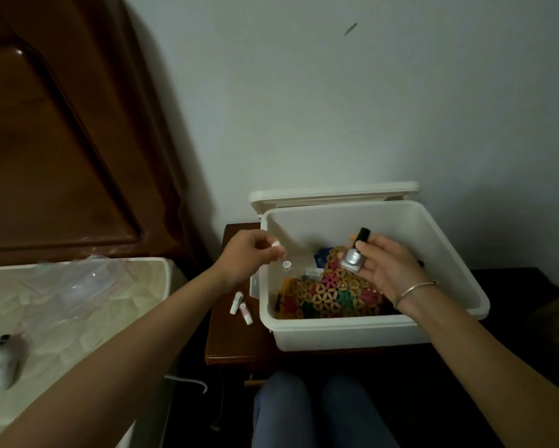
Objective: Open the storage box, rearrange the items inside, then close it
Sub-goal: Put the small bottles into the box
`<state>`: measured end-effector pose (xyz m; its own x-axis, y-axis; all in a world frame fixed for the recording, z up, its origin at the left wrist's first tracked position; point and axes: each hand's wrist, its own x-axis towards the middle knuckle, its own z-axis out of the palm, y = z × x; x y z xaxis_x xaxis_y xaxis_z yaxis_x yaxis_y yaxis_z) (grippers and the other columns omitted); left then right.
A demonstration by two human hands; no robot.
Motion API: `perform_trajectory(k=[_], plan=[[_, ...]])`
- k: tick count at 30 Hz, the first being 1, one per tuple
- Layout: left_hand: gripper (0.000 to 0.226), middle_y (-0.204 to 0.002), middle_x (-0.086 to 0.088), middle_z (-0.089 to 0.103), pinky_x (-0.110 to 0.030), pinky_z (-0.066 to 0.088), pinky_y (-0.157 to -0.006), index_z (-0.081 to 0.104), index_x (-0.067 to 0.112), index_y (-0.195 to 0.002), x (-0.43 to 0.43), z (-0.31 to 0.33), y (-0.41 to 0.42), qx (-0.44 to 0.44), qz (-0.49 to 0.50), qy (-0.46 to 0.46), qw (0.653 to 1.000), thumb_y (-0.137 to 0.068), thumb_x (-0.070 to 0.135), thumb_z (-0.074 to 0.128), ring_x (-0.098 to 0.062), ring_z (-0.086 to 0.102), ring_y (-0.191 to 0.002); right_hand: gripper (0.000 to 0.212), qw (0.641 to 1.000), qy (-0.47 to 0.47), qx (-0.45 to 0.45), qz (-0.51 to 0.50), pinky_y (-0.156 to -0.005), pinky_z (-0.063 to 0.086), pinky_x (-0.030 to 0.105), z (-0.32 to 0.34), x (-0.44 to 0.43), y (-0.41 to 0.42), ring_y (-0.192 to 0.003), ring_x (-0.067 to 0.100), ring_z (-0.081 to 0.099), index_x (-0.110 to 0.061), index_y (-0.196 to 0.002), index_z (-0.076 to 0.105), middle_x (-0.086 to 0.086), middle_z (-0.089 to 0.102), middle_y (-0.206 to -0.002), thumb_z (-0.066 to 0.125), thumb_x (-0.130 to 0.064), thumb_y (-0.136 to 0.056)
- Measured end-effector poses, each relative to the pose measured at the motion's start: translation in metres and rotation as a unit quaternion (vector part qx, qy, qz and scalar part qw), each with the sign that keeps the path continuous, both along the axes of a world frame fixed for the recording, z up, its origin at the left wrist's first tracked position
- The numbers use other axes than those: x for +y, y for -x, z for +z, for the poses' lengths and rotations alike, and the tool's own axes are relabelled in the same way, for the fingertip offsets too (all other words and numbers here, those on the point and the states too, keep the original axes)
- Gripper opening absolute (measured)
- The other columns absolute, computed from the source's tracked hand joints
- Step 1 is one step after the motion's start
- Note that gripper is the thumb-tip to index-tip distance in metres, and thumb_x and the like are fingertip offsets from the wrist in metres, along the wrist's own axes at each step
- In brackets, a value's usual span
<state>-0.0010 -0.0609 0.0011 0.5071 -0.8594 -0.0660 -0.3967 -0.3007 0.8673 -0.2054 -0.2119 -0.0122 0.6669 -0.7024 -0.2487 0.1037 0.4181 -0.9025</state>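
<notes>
Storage box (352, 331) stands open, lid (333, 193) back; right hand (388, 266) grips a nail polish bottle (352, 255), left hand (249, 257) pinches something small and white. Rearranging underway, closing remains.

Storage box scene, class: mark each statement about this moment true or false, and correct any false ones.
1. The storage box has its lid shut. False: the lid is open, standing behind the box.
2. The right hand holds a silver nail polish bottle with a black cap. True.
3. Two small tubes lie on the wooden stand left of the box. True.
4. The box is empty. False: a colourful flower-pattern mat lies inside.
5. The left hand rests on the bed. False: it is raised at the box's left rim.
</notes>
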Motion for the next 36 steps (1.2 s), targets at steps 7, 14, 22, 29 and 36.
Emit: perform_trajectory(k=[7, 14, 22, 29, 36], plan=[[0.014, -0.089, -0.006, 0.071, -0.028, 0.052, -0.070, 0.073, 0.006, -0.087, -0.116, -0.051, -0.023, -0.233, -0.072, -0.149, 0.958, -0.081, 0.019, 0.073, -0.021, 0.065, -0.085, 0.015, 0.991, 0.101, 0.071, -0.053, -0.078, 0.056, 0.036, -0.048, -0.059, -0.019, -0.095, 0.017, 0.067, -0.024, -0.095, 0.068, 0.005, 0.068, -0.104, 0.061, -0.012, -0.088], [0.029, -0.114, -0.009, 0.065, -0.034, 0.053, -0.079, 0.062, 0.009, -0.113, -0.157, -0.105, -0.046, -0.394, -0.103, -0.358, 0.840, -0.085, 0.010, 0.067, -0.026, 0.064, -0.103, 0.013, 0.982, 0.160, 0.077, -0.065, -0.075, 0.056, 0.036, -0.071, -0.059, -0.025, -0.089, 0.018, 0.067, -0.025, -0.089, 0.067, 0.000, 0.069, -0.093, 0.064, -0.013, -0.086], [0.024, -0.115, -0.008, 0.066, -0.033, 0.053, -0.076, 0.064, 0.008, -0.113, -0.162, -0.118, -0.042, -0.500, -0.157, -0.435, 0.732, -0.092, 0.005, 0.055, -0.025, 0.065, -0.105, 0.016, 0.972, 0.213, 0.087, -0.041, -0.081, 0.054, 0.031, -0.070, -0.056, -0.025, -0.090, 0.008, 0.065, -0.022, -0.098, 0.067, -0.006, 0.068, -0.092, 0.064, -0.012, -0.086], [0.018, -0.104, -0.005, 0.063, -0.033, 0.043, -0.086, 0.064, 0.014, -0.105, -0.112, -0.081, -0.033, -0.594, -0.108, -0.276, 0.747, -0.089, 0.019, 0.058, -0.023, 0.060, -0.097, 0.014, 0.952, 0.275, 0.121, -0.054, -0.076, 0.049, 0.015, -0.072, -0.057, -0.028, -0.087, 0.009, 0.064, -0.019, -0.095, 0.068, -0.001, 0.068, -0.090, 0.065, -0.009, -0.085], [0.025, -0.120, 0.000, 0.055, -0.022, 0.045, -0.076, 0.046, 0.021, -0.124, -0.034, -0.082, -0.014, -0.180, 0.081, -0.048, 0.979, -0.099, 0.024, 0.043, -0.016, 0.056, -0.105, 0.021, 0.919, 0.351, 0.174, 0.031, -0.078, 0.051, 0.019, -0.065, -0.052, -0.065, -0.091, 0.012, 0.065, -0.013, -0.104, 0.069, 0.002, 0.070, -0.098, 0.067, -0.015, -0.083]])
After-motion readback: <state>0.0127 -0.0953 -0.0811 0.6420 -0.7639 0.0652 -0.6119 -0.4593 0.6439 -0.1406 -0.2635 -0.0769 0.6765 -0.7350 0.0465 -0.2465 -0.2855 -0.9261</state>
